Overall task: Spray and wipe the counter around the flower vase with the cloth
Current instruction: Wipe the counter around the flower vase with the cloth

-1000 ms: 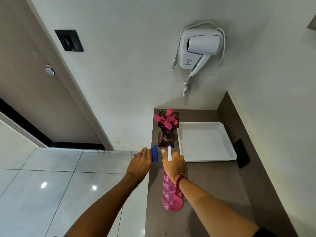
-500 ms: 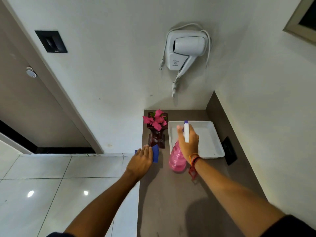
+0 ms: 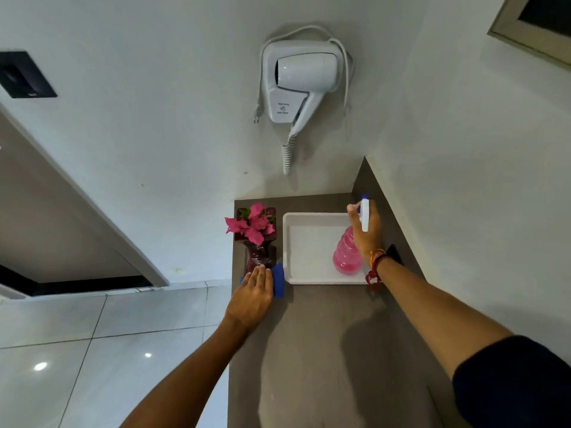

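Observation:
A dark red vase (image 3: 259,254) with pink flowers (image 3: 251,224) stands at the far left of the brown counter (image 3: 324,335). My left hand (image 3: 251,296) lies flat on a blue cloth (image 3: 278,284), pressing it on the counter just in front of the vase's base. My right hand (image 3: 366,231) grips a pink spray bottle (image 3: 346,256) with a white and blue nozzle, holding it over the right end of the white tray (image 3: 309,242).
The white tray sits right of the vase against the back. A black object (image 3: 395,253) lies by the right wall behind my wrist. A white hair dryer (image 3: 301,80) hangs on the wall above. The counter's left edge drops to a tiled floor (image 3: 92,350).
My right hand has carried the spray bottle from the counter's middle to the right, over the tray's far end. My left hand and the cloth have moved slightly closer to the vase.

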